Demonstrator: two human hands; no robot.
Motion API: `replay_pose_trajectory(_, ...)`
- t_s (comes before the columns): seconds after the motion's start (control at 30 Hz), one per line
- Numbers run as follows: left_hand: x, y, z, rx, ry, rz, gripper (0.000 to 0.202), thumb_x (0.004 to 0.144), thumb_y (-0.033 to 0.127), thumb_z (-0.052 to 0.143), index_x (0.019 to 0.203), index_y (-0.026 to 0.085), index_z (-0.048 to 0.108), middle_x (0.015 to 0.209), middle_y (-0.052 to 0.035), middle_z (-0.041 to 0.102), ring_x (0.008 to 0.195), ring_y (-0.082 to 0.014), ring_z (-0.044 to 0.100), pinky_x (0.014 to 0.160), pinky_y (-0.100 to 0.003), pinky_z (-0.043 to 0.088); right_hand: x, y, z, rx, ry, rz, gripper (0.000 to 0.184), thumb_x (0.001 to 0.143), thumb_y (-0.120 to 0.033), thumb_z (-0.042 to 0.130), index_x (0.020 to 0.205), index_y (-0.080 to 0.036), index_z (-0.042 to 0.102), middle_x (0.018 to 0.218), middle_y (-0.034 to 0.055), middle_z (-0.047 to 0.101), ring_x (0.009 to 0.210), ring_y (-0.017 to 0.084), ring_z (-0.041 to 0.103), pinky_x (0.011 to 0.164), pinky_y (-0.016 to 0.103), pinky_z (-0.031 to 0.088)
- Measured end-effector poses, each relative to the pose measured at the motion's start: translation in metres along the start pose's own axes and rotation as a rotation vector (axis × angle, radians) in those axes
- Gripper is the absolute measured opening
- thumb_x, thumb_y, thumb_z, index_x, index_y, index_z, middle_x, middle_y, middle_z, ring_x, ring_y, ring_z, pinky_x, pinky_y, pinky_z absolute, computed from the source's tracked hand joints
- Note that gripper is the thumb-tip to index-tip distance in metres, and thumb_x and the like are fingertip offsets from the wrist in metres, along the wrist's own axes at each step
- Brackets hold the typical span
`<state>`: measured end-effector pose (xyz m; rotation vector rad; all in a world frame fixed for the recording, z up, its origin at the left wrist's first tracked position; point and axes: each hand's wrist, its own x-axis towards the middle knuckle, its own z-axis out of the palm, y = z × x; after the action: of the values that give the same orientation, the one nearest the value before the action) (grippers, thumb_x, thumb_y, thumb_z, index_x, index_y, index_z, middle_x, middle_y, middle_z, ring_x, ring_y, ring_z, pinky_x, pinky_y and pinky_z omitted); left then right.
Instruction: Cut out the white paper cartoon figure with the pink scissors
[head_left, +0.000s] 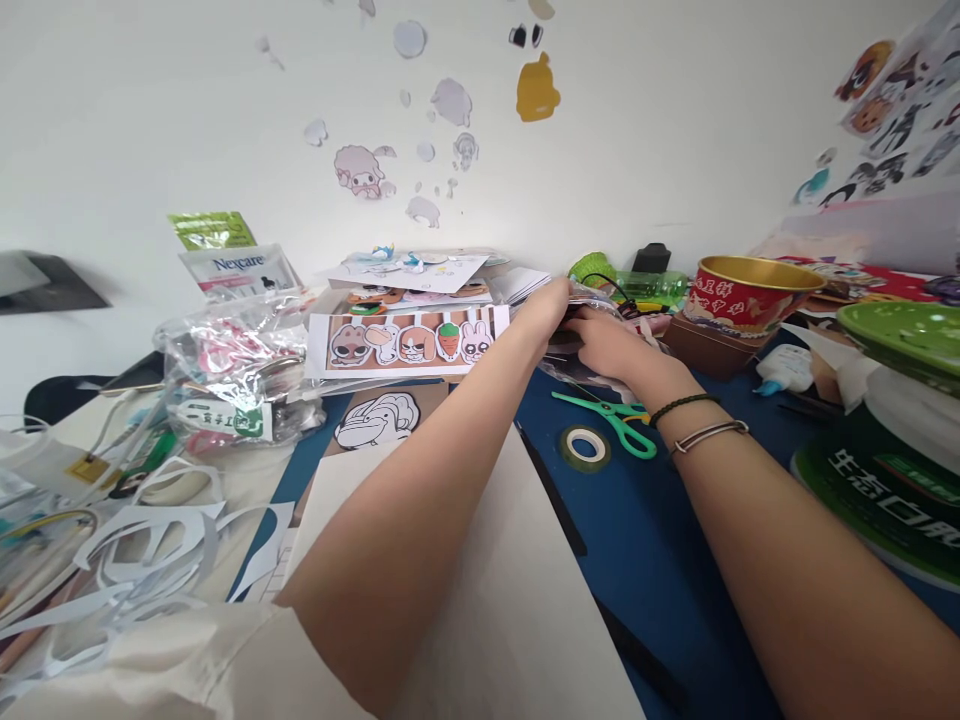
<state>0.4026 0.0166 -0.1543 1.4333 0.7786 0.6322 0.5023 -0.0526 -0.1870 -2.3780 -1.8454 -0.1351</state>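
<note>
Both my arms stretch forward to a clear plastic bag [600, 298] at the back of the blue table mat [637, 540]. My left hand [556, 302] is at the bag's left side, its fingers hidden. Just right of it, my right hand [606, 345] is closed, fingers curled against the bag; what they grip cannot be made out. Below the hands lie green-handled scissors [636, 437] and a roll of tape [585, 449]. A large white sheet [517, 590] lies under my left forearm, beside a line-drawn cartoon cutout [377, 420].
At left are plastic packaging [240, 350] and curled paper scraps [150, 550]. A printed character strip [409, 343] fronts a paper pile. On the right stand a red-and-gold tub [750, 295], a glue bottle [784, 368] and a large green-labelled tub [885, 480].
</note>
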Motion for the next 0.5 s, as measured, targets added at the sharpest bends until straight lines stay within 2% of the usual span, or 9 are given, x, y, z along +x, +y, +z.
replay_pose_trajectory(0.13,-0.0015,0.0002,-0.0001,0.024,-0.001,0.009,0.008,0.075,0.026,0.050,0.071,0.019,0.053,0.096,-0.0114,0.065,0.101,-0.0293,0.058,0.084,-0.036,0.044,-0.0007,-0.0018,0.0015,-0.053,-0.047,0.013,0.035,0.090,-0.004,0.048,0.116,-0.013,0.069,0.142,0.0175,0.048,0.129,0.032,0.045,0.106,0.044,0.037)
replay_pose_trajectory(0.33,-0.0006,0.0008,-0.0001,0.035,-0.006,0.010,0.012,0.080,0.025,0.049,0.071,0.019,0.054,0.093,-0.0094,0.065,0.100,-0.0277,0.058,0.084,-0.036,0.043,0.0005,-0.0016,0.0033,-0.118,-0.091,-0.002,0.022,0.096,-0.015,0.055,0.115,-0.015,0.065,0.140,0.0109,0.052,0.129,0.028,0.046,0.105,0.049,0.038)
replay_pose_trajectory(0.5,0.0024,-0.0001,0.0011,0.018,0.000,0.003,0.020,0.092,0.032,0.051,0.089,0.016,0.062,0.098,-0.0071,0.065,0.096,-0.0227,0.060,0.088,-0.040,0.045,-0.0014,-0.0063,0.0010,-0.156,-0.105,-0.015,0.017,0.095,-0.016,0.059,0.111,-0.014,0.066,0.128,0.0101,0.061,0.124,0.027,0.051,0.103,0.048,0.041)
